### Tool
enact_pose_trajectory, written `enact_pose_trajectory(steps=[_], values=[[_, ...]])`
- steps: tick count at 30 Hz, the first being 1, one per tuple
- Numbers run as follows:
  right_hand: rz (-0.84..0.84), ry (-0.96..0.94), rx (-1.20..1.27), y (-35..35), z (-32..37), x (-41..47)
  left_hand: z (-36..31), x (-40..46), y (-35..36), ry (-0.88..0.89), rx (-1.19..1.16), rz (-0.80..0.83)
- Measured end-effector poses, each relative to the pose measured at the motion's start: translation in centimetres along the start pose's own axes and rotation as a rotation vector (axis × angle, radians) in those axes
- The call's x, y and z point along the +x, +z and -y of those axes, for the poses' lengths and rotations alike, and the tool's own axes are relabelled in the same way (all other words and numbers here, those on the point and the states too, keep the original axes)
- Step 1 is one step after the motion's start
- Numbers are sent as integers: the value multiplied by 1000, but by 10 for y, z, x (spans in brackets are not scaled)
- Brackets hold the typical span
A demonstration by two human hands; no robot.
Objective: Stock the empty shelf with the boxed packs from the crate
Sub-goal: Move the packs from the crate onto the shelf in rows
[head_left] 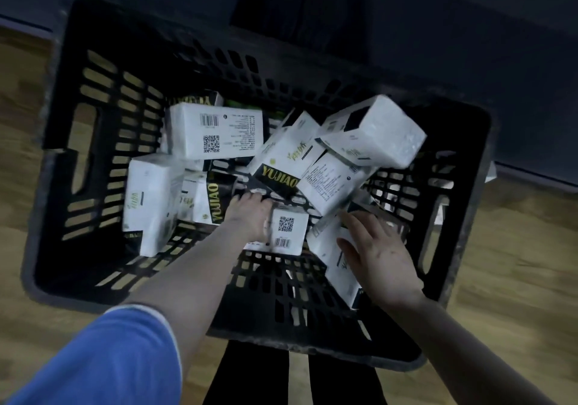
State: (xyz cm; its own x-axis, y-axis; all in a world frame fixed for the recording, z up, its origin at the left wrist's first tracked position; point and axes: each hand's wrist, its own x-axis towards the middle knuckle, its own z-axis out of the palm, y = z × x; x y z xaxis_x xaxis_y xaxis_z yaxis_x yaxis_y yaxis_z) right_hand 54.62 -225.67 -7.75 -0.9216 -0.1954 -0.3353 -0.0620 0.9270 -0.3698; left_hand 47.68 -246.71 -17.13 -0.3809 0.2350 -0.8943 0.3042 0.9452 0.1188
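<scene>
A black slatted plastic crate point(103, 142) stands on the floor with several white and black boxed packs lying jumbled inside it. My left hand point(250, 217) reaches in and grips a small white pack point(289, 231), QR code and barcode facing up, by its left side. Just to its right, my right hand point(380, 251) has its fingers spread and straight, resting on a tilted white pack point(336, 267) by the crate's near right wall. A large pack point(375, 131) leans at the far right, and another pack point(219, 135) lies flat at the back.
The crate sits on a wood-look floor point(516, 264). A dark unit point(406, 29) runs along the far side, right behind the crate. My dark trouser legs point(250, 379) show below the crate's near rim. The picture is dim and slightly blurred.
</scene>
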Motion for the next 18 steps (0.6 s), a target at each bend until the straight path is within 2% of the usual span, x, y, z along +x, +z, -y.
enact_pose_trajectory(steps=[4,8,14,18], values=[[31,-41,4,4,2,14,-2,7,-2,-9,166,-13],[72,-28,2,5,2,19,-5,6,-1,-22,227,-4],[88,-29,-27,2,-5,14,-4,-11,6,-25,4,-57],[93,-11,-61,-10,-7,3,-7,-35,-5,-29,-56,-120]])
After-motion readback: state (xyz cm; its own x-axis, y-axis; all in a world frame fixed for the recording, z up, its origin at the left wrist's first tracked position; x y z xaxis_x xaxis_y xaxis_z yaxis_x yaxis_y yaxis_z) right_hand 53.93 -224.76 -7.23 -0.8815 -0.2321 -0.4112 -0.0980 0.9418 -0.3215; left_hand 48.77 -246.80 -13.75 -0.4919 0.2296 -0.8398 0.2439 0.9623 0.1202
